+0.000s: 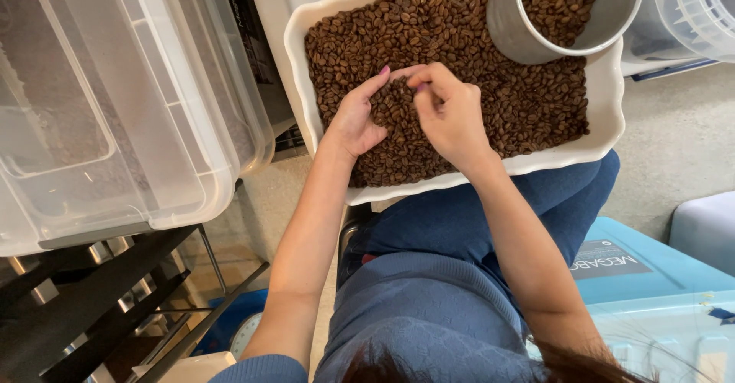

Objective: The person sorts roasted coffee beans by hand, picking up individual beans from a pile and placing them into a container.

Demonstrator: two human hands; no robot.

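Both hands sorting coffee beans in a white tray
Left hand (pixel 360 119) cups coffee beans (pixel 459 46); right hand (pixel 448 111) pinches over that palm, its catch hidden; tray (pixel 605 134) beneath; metal canister (pixel 509 23) beyond, cut off.

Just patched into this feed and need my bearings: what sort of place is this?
Probably a storage or back room used for sorting coffee, not a proper kitchen. A white tray of roasted beans rests on the person's lap, clear plastic storage bins sit close by, and a metal canister holds more beans.
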